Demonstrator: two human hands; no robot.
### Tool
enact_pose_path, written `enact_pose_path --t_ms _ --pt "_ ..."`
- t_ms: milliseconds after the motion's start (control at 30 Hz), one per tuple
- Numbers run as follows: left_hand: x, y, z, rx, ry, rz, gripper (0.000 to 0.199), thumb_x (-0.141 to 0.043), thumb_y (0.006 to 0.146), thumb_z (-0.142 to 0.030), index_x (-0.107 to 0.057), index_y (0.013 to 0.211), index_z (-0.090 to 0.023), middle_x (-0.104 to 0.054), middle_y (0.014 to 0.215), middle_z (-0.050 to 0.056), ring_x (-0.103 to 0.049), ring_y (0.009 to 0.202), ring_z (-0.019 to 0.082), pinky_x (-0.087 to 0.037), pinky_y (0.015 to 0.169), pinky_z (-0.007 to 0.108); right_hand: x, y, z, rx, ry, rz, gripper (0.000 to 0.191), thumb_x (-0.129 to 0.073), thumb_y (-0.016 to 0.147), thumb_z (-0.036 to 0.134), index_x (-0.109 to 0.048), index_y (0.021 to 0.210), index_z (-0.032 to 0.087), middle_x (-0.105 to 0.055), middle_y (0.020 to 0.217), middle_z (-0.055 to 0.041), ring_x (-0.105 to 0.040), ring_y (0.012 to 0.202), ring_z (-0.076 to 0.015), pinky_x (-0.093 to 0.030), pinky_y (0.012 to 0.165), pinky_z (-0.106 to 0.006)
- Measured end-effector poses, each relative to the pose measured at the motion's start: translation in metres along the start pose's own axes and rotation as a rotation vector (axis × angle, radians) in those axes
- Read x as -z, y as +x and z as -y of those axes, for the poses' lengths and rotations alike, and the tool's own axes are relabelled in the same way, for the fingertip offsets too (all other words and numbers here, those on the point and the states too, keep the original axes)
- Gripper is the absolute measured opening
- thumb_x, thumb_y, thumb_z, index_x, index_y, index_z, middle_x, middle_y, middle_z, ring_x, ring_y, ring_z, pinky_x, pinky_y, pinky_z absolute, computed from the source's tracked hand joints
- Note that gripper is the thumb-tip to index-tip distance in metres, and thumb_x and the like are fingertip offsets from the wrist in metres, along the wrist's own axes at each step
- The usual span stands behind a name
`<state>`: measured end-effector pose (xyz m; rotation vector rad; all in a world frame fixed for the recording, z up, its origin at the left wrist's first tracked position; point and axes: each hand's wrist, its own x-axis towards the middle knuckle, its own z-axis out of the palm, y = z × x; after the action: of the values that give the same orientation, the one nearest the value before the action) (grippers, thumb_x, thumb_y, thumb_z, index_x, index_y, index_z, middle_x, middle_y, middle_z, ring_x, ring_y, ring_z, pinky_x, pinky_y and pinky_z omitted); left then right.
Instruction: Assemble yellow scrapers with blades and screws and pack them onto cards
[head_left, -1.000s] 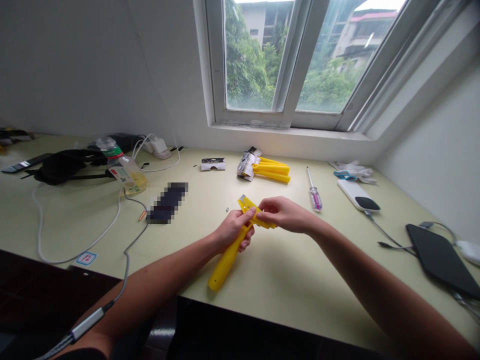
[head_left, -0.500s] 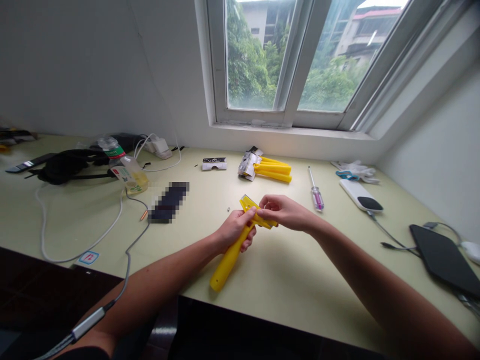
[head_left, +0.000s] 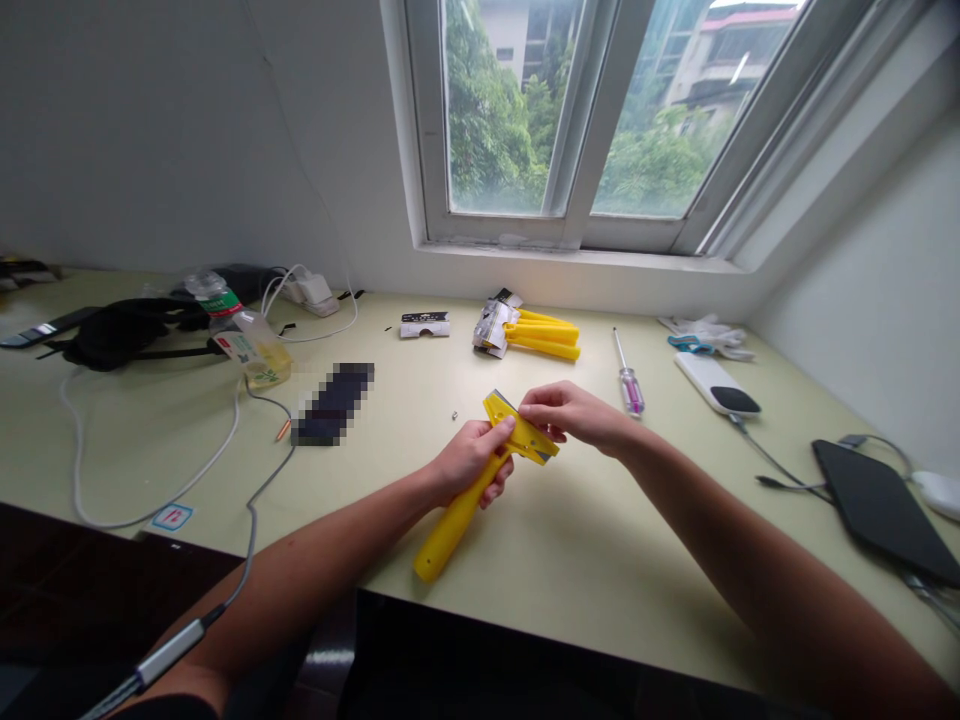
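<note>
My left hand [head_left: 471, 458] is wrapped round the neck of a yellow scraper [head_left: 454, 530], its thumb on the wide head. The handle slants down toward the table's front edge. A grey blade edge shows along the far side of the head, and a dark grey patch near its right end. My right hand [head_left: 576, 412] is pinched at the head's far right edge; whatever its fingertips hold is hidden. A tiny metal piece [head_left: 454, 415] lies on the table left of the head.
Several yellow scrapers [head_left: 544, 335] in packaging lie at the back, beside a small card piece [head_left: 424, 326]. To the right are a screwdriver [head_left: 630, 385], a white device [head_left: 716, 384], gloves [head_left: 716, 338] and a black phone [head_left: 885, 510]. A bottle [head_left: 247, 345] and cables occupy the left.
My right hand has shifted off the face of the scraper head to its far edge, uncovering the head's right end. My left hand keeps its grip.
</note>
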<state>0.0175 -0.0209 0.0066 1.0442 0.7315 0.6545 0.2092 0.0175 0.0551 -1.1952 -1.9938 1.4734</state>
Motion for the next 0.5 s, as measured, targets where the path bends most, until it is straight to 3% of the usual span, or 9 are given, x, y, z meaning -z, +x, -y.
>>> enact_pose_path --t_ms 133,267,500 --pt "0.0002 0.0008 -0.0009 0.001 -0.004 -0.027 0.046 -0.050 0.084 -0.063 -0.044 0.081 -0.018 -0.049 0.051 -0.004 -0.042 0.031 0.009 -0.035 0.027 0.019 0.0027 -0.0029 0.0021 -0.018 -0.059 -0.016 0.033 -0.057 0.083 0.047 -0.062 0.082 0.015 -0.056 0.060 0.0007 -0.048 0.051 -0.0090 -0.037 0.047 -0.023" --pt "0.0009 0.0024 0.0004 0.006 -0.033 -0.039 0.047 -0.050 0.083 -0.065 -0.042 0.079 -0.019 -0.049 0.051 -0.004 -0.043 0.031 0.009 -0.035 0.028 0.019 0.0034 -0.0034 0.0005 -0.043 -0.068 0.065 0.036 -0.062 0.081 0.050 -0.061 0.093 0.016 -0.063 0.068 -0.0011 -0.052 0.053 -0.0095 -0.038 0.047 -0.023" --pt "0.0018 0.0032 0.0029 0.001 -0.060 -0.008 0.041 -0.050 0.086 -0.058 -0.045 0.083 -0.018 -0.050 0.052 -0.004 -0.043 0.032 0.009 -0.036 0.027 0.019 -0.0013 0.0008 -0.0061 -0.087 -0.029 0.132 0.040 -0.066 0.076 0.055 -0.058 0.088 0.017 -0.058 0.064 0.0023 -0.048 0.050 -0.0078 -0.037 0.047 -0.022"
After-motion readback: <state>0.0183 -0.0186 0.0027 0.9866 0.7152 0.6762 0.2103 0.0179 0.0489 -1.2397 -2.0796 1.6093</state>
